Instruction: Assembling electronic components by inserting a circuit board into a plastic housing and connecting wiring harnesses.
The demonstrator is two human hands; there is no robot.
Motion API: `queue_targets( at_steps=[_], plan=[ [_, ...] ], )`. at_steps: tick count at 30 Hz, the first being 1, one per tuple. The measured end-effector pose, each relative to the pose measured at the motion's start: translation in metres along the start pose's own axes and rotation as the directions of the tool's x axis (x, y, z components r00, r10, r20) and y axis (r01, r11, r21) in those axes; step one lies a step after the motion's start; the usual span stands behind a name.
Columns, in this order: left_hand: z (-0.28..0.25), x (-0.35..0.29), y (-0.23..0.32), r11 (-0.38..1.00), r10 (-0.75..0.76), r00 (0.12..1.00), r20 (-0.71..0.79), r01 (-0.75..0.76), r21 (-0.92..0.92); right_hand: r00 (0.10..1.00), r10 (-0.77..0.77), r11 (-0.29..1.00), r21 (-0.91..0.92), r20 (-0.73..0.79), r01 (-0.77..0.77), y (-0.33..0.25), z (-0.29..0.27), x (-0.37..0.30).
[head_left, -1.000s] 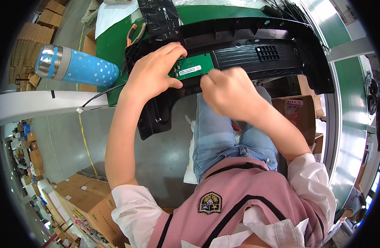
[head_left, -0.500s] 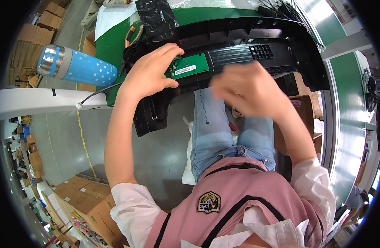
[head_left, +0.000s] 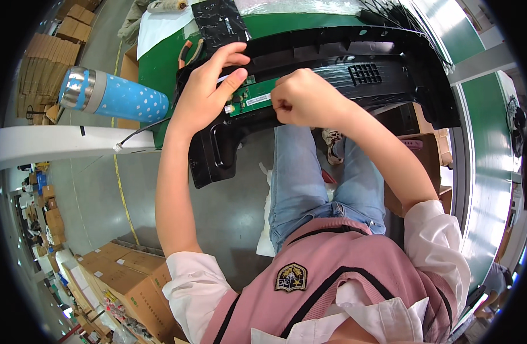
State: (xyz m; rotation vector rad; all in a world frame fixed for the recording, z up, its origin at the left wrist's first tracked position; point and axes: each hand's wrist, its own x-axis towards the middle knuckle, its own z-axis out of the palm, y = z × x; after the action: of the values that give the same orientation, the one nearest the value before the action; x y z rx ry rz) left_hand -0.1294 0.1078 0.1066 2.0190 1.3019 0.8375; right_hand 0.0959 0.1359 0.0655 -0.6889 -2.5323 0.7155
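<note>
A long black plastic housing (head_left: 389, 73) lies across the near edge of the green table. Set in its left part is a green circuit board (head_left: 260, 90) with a white label and small white connectors at its left end. My left hand (head_left: 209, 86) is at that end, fingers apart and thumb stretched over the board's left part. It holds nothing that I can see. Closed in a fist, my right hand (head_left: 309, 97) covers the board's right end. Whatever its fingers hold is hidden.
Left of the housing are orange-handled pliers (head_left: 185, 53) and a blue dotted bottle (head_left: 128, 96). A cable with a white connector (head_left: 118, 147) hangs over a white beam. Black film (head_left: 217, 23) and a bundle of dark cables (head_left: 395, 23) lie farther back.
My right hand has moved left onto the board's right end and closed. My left hand has lifted slightly, its thumb shifting up over the board. The thin dark wire that hung down is out of sight.
</note>
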Motion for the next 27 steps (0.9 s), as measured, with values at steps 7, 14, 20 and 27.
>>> queue_targets(
  at_steps=[7,14,20,27],
  plan=[
    [0.007,-0.007,0.021,0.855,0.158,0.949,0.275,-0.27,0.442,0.996,-0.002,0.842,-0.537,0.094,0.052,-0.037,0.008,-0.004],
    [0.009,-0.028,0.045,0.789,0.106,0.949,0.297,-0.262,0.555,0.997,-0.033,0.905,-0.425,-0.074,-0.002,-0.025,-0.076,-0.013],
    [0.009,-0.028,0.047,0.824,0.135,0.966,0.22,-0.233,0.516,0.776,0.271,0.924,-0.071,-0.57,-0.375,0.096,-0.179,0.004],
    [-0.005,-0.021,0.059,0.899,0.17,0.981,0.096,-0.194,0.392,0.27,-0.102,0.711,-0.26,-0.957,-0.653,0.237,-0.309,0.097]
  ],
)
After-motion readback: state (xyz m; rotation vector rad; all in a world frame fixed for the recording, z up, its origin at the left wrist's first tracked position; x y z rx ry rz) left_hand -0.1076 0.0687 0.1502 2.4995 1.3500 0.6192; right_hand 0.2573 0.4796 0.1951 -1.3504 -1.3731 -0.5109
